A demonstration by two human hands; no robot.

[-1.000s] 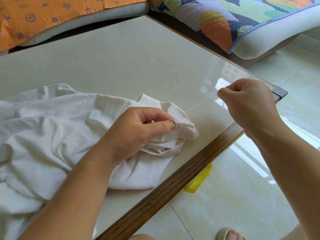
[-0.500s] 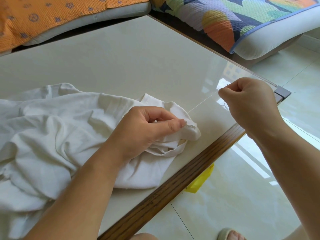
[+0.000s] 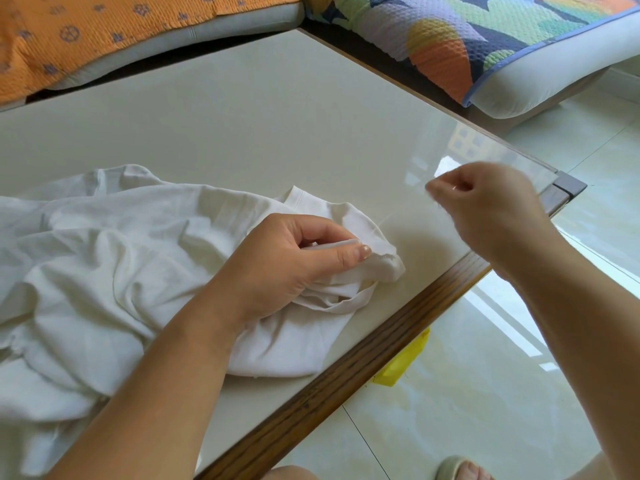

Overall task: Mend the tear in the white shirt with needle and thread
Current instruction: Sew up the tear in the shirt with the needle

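The white shirt (image 3: 104, 265) lies crumpled on the left half of the table (image 3: 242, 126). My left hand (image 3: 287, 268) pinches a fold of its edge between thumb and forefinger near the table's front rim. To the right, my right hand (image 3: 485, 209) hovers above the table's corner with its fingers curled and pinched together. The hand is blurred. A faint white thread (image 3: 391, 216) runs from the held fold up toward the right fingers. The needle itself is too small to make out.
The table has a dark wooden front rim (image 3: 363, 358) and a metal corner cap (image 3: 568, 185). An orange cushion (image 3: 86, 32) and a multicoloured cushion (image 3: 450, 36) sit behind it. A yellow object (image 3: 401, 365) lies on the tiled floor under the rim. A sandalled foot (image 3: 460, 469) shows at the bottom.
My right hand has drifted slightly left and lower, toward the shirt, and is blurred with motion. The thread looks slacker and fainter. My left hand keeps its pinch on the fold.
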